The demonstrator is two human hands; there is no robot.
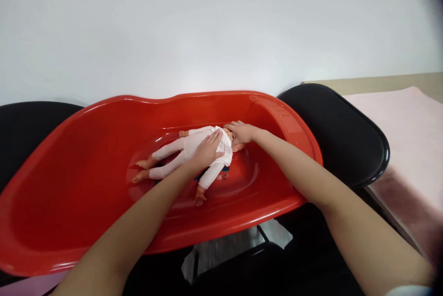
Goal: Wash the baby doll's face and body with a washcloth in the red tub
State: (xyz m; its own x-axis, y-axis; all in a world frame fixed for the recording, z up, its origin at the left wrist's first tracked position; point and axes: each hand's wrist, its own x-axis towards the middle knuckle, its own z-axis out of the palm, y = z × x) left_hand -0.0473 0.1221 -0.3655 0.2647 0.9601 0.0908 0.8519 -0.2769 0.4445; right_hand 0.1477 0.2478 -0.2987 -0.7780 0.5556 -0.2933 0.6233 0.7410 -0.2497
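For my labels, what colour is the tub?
The tub is red, seen best in the head view.

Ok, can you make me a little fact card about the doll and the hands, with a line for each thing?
Doll: lying in the red tub, feet toward the picture's left
Doll's clothes: white top and pale leggings
Left hand: resting on the doll's front
Right hand: at the doll's head
Behind: pale wall

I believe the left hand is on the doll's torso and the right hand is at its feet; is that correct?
The right hand is at the doll's head, not its feet, as the head view shows; the left hand is on its torso.
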